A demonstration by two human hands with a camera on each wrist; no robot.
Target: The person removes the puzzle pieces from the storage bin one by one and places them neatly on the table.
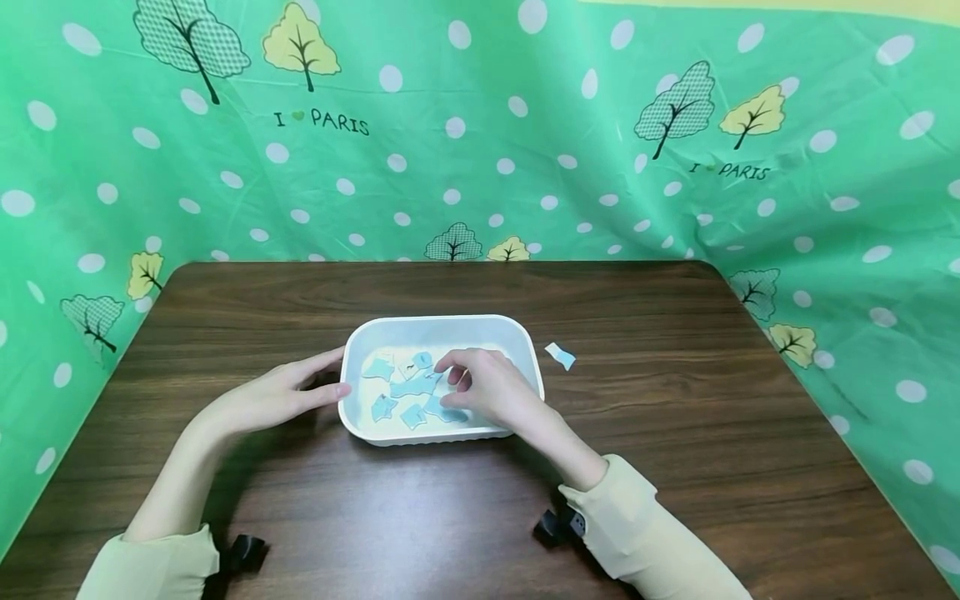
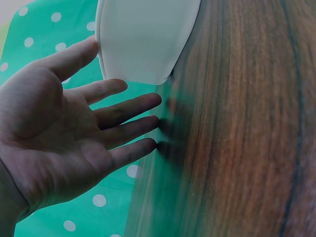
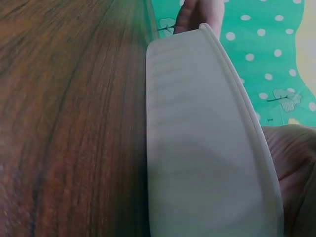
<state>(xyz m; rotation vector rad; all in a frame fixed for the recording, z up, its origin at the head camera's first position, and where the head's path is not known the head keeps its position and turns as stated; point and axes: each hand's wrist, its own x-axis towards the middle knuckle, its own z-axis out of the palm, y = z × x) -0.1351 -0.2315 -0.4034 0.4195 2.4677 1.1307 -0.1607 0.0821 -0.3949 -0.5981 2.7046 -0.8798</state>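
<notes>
A white plastic tray (image 1: 525, 350) sits mid-table and holds several light blue paper pieces (image 1: 412, 385). My left hand (image 1: 330, 377) is at the tray's left end, fingers straight, thumb and fingertips touching its outer wall. The left wrist view shows that open palm (image 2: 98, 113) beside the tray (image 2: 143, 39). My right hand (image 1: 453, 382) reaches into the tray with fingers curled down, thumb and forefinger pinching a blue piece. In the right wrist view the tray's wall (image 3: 197, 148) fills the frame, with only the palm's edge (image 3: 292, 158) showing.
One loose blue paper piece (image 1: 560, 356) lies on the dark wooden table (image 1: 675, 433) just right of the tray. A green dotted cloth (image 1: 480, 150) walls in the back and both sides.
</notes>
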